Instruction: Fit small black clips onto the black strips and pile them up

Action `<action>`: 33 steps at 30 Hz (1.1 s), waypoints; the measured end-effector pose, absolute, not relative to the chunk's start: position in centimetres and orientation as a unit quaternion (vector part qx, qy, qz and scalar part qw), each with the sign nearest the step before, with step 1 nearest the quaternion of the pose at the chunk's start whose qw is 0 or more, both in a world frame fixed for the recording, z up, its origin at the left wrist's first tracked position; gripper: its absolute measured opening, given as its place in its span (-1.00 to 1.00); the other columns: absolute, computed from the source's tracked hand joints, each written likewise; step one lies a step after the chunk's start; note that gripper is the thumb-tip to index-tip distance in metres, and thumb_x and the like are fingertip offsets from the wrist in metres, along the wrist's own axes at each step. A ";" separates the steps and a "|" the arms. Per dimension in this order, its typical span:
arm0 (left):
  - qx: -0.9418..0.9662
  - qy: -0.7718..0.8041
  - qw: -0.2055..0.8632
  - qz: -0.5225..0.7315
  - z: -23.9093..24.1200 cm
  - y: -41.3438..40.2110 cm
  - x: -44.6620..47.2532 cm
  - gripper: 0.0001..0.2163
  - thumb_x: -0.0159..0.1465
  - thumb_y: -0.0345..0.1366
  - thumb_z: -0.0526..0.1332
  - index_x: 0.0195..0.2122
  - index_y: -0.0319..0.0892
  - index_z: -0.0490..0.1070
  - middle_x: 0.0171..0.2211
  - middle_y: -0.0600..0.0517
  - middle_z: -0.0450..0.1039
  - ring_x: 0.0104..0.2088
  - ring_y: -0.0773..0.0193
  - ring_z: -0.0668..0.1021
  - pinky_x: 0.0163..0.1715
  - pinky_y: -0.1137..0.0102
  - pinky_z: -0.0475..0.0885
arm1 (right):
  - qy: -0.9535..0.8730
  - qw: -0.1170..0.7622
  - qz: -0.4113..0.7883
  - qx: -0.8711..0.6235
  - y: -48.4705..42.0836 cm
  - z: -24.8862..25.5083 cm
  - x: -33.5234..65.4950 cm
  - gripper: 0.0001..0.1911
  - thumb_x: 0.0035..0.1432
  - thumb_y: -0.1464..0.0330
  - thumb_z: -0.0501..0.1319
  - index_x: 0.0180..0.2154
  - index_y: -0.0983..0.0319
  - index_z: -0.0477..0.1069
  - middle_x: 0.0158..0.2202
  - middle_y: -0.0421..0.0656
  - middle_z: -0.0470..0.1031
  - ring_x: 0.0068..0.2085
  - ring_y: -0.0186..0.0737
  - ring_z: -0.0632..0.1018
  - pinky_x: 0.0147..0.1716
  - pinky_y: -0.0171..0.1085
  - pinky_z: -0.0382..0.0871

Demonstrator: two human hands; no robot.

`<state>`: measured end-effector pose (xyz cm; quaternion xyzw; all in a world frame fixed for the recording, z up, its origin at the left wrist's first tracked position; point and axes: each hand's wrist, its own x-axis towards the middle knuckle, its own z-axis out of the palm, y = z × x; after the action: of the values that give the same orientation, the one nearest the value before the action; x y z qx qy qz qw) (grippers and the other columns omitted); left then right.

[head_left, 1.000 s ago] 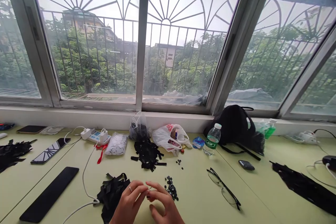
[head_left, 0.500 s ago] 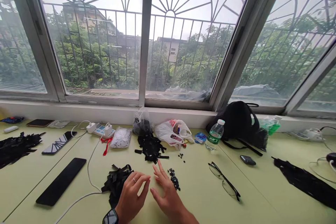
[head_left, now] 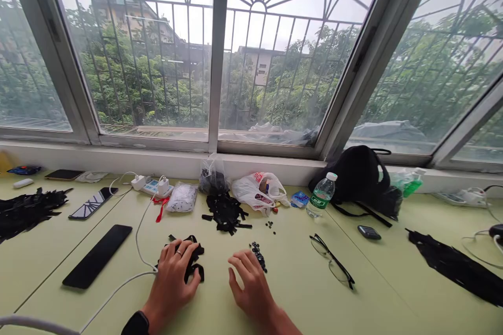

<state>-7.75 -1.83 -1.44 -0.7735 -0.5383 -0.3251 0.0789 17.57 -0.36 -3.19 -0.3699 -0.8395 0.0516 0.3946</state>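
My left hand point(head_left: 173, 276), with a ring and a dark wristwatch point(head_left: 135, 323), rests palm down on a pile of short black strips point(head_left: 195, 255). Its fingers are spread over the strips and its thumb stands apart; much of the pile is hidden beneath it. Just left of a cluster of small black round pieces point(head_left: 258, 257), perhaps snap buttons, my right hand point(head_left: 251, 283) hovers over or touches the table. Its fingers bend loosely, the thumb stands apart, and nothing shows in it. Beyond both hands lies a larger heap of black strips point(head_left: 226, 213).
On the yellow-green table point(head_left: 298, 293) lie glasses point(head_left: 334, 261), a water bottle point(head_left: 321, 196), a black bag point(head_left: 356, 180) and a long black slab point(head_left: 97, 256). A white cable point(head_left: 113, 296) runs left of my left hand. A white plastic bag point(head_left: 257, 192) stands near the window.
My hands were close together, the left one pinched. Now they are apart: the left has moved left onto the strips with its fingers spread, and the right stays by the small black pieces.
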 end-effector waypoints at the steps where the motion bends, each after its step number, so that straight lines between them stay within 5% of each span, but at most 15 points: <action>1: -0.775 -0.539 0.074 -0.321 -1.5 -1.9 -7.9 -0.58 0.18 -0.37 0.28 0.09 -0.04 0.46 0.02 -0.05 0.53 0.08 -0.12 0.46 0.04 0.01 0.36 | -0.840 0.394 0.043 -0.371 -0.5 -3.2 17.7 -0.70 0.25 0.55 0.10 -0.05 0.15 0.41 -0.18 -0.05 0.52 -0.09 0.00 0.52 -0.05 0.01 0.44; 9: -0.779 -0.526 0.064 -0.336 -1.5 -1.6 -7.9 -0.88 0.30 -0.40 0.23 -0.27 -0.06 0.56 -0.14 -0.04 0.58 0.01 -0.06 0.48 -0.01 0.06 0.34 | -0.847 0.358 0.002 -0.392 -2.7 -3.3 19.0 -0.74 0.28 0.52 0.10 -0.08 0.15 0.43 -0.18 -0.05 0.53 -0.14 0.00 0.52 -0.12 -0.02 0.42; 18: -0.756 -0.528 0.078 -0.379 -2.0 -1.1 -8.5 -0.83 0.46 -0.31 0.15 -0.07 -0.07 0.54 -0.20 -0.03 0.63 -0.13 0.04 0.54 -0.11 0.17 0.33 | -0.823 0.328 -0.007 -0.464 -5.8 -3.8 20.4 -0.76 0.29 0.50 0.14 -0.08 0.13 0.46 -0.09 -0.04 0.55 -0.06 0.08 0.52 -0.08 0.03 0.43; 27: -0.741 -0.539 0.082 -0.391 -1.7 -1.2 -8.5 -0.86 0.46 -0.27 0.18 -0.18 -0.10 0.54 -0.26 0.00 0.62 -0.21 0.10 0.53 -0.15 0.23 0.32 | -0.792 0.343 -0.064 -0.502 -4.7 -5.2 20.9 -0.63 0.25 0.43 0.22 0.08 0.10 0.46 0.04 -0.04 0.56 0.05 0.21 0.46 -0.01 0.11 0.37; 33: -0.751 -0.510 0.089 -0.409 -1.8 -1.2 -8.3 -0.86 0.46 -0.29 0.18 -0.15 -0.10 0.55 -0.32 0.02 0.58 -0.25 0.14 0.52 -0.17 0.29 0.34 | -0.769 0.371 -0.096 -0.512 -5.0 -4.3 20.3 -0.74 0.29 0.48 0.16 -0.08 0.12 0.53 -0.07 -0.11 0.62 0.00 0.11 0.49 -0.01 0.02 0.34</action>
<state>-8.34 -1.19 -1.76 -0.7510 -0.5104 -0.4093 0.0891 20.35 -5.01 -4.29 -0.5123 -0.7686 -0.0961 0.3709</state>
